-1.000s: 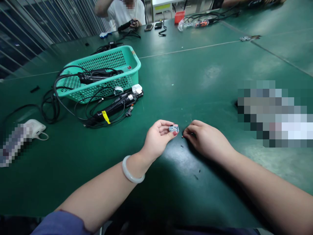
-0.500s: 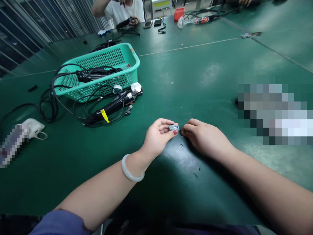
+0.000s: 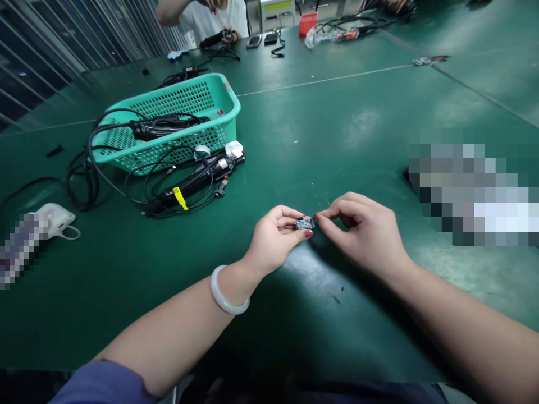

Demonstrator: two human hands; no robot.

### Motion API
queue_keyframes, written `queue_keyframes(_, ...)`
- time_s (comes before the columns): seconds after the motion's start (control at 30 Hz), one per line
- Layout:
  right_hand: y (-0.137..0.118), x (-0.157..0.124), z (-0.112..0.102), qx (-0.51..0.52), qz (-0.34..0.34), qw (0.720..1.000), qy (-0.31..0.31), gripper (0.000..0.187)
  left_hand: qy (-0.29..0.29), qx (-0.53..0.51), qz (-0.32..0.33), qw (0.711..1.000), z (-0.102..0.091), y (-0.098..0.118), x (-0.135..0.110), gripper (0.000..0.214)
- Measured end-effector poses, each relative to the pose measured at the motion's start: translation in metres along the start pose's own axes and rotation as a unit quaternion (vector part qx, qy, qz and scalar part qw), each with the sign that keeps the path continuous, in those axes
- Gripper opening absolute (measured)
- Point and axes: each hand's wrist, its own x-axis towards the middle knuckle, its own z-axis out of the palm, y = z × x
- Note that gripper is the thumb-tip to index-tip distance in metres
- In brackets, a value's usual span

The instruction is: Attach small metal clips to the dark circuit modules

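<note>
My left hand (image 3: pixel 273 238) is closed in a pinch on a small blue-and-silver circuit board (image 3: pixel 304 224), held between thumb and fingers above the green table. Just right of the board, my right hand (image 3: pixel 364 227) has its thumb and index finger pinched together. A tiny dark bit shows at those fingertips, too small to name. The right fingertips are very close to the board's right end; whether they touch it I cannot tell. On the tabletop below lie small dark slivers (image 3: pixel 336 299).
A green plastic basket (image 3: pixel 233 106) with black cabled devices stands at the left back. In front of it lies a black handheld device (image 3: pixel 197 182) with cables. A white gadget (image 3: pixel 54 219) sits far left, a blurred-out object (image 3: pixel 471 193) right. Another person (image 3: pixel 214 22) sits across.
My right hand has risen and turned, its fingertips now pinched at the board's right end. The board has shifted slightly right. A dark sliver below the hands is no longer visible.
</note>
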Motion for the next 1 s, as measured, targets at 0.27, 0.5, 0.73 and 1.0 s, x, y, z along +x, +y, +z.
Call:
queue_keyframes(0.27, -0.006, -0.004, 0.011, 0.021, -0.006, 0.999, 0.037, 0.013, 0.001, -0.013, 0.008, 1.000, 0.001, -0.001, -0.002, 0.038)
queue_keyframes(0.5, -0.004, -0.007, 0.011, 0.009, -0.024, 0.999, 0.019, 0.009, 0.015, -0.032, 0.021, 0.999, -0.002, -0.002, -0.001, 0.034)
queue_keyframes(0.73, -0.001, -0.012, 0.011, -0.027, -0.070, 0.997, 0.007, 0.018, 0.029, -0.053, 0.013, 0.998, -0.003, -0.002, 0.001, 0.031)
queue_keyframes(1.0, 0.000, -0.005, -0.005, -0.029, -0.077, 0.997, -0.010, 0.018, 0.038, -0.073, 0.004, 0.997, -0.003, 0.001, 0.002, 0.030)
